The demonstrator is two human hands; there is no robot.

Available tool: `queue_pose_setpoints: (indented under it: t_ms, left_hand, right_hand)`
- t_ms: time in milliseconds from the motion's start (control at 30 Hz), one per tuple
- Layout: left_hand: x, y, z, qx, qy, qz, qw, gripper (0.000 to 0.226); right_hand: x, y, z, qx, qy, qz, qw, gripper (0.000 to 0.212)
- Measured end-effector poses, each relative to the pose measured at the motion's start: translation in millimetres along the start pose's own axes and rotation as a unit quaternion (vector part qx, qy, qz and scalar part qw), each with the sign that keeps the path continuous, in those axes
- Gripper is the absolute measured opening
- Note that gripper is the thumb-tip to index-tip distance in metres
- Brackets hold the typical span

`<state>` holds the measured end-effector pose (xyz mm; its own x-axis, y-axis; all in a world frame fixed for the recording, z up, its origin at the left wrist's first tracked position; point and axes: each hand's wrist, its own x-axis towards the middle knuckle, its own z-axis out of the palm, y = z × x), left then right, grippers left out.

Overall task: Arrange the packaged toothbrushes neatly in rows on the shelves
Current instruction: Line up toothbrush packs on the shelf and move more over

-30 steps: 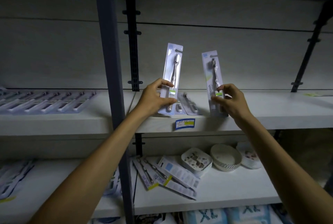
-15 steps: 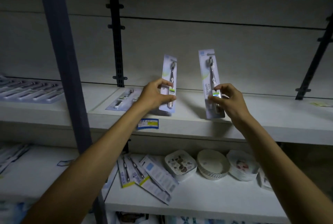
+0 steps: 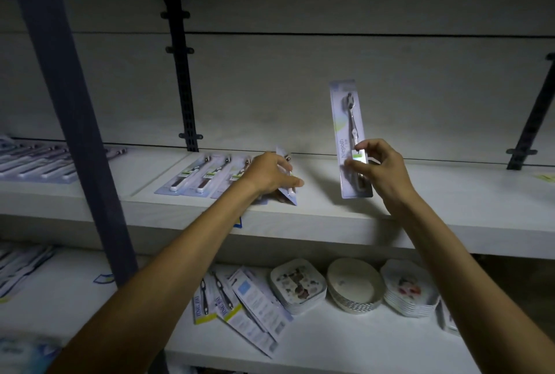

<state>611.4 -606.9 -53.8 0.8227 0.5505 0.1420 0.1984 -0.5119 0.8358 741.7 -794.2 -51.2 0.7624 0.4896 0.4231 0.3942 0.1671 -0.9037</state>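
Observation:
My left hand (image 3: 270, 175) grips a packaged toothbrush (image 3: 289, 193) and holds it low against the white middle shelf (image 3: 300, 223), right of a row of three flat packs (image 3: 204, 173). Most of that pack is hidden under my hand. My right hand (image 3: 378, 169) pinches the lower part of a second pack (image 3: 350, 133), marked "Niepoth", upright above the shelf with its brush head up.
A dark upright post (image 3: 69, 103) crosses the left foreground. Another row of toothbrush packs (image 3: 39, 160) lies at far left. On the lower shelf lie loose packs (image 3: 240, 301) and stacks of paper plates and bowls (image 3: 354, 286). Black brackets (image 3: 183, 73) line the back wall.
My left hand has lowered its pack from upright down to the shelf beside the row. The right hand still holds its pack upright. The view has shifted right.

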Motion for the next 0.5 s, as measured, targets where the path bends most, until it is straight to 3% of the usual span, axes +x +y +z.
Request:
queue_pose_setpoints:
  t_ms: [67,167,300,500]
  left_hand:
    - [1,-1,0,0.011,0.001,-0.010,1.000,0.047]
    - [-2,3,-3,0.130,0.037,0.021,0.991,0.045]
    - [0,2,-7,0.268,0.046,0.083,0.959,0.060]
    - [-3,3,-31,0.265,0.041,0.115,0.956,0.056]
  right_hand:
    - [2,2,0,-0.005,0.002,0.000,1.000,0.027]
    - [4,5,3,-0.013,-0.001,0.000,1.000,0.026]
    - [7,3,7,-0.018,-0.003,0.003,1.000,0.025]
    - [10,3,13,-0.004,0.000,0.017,1.000,0.027]
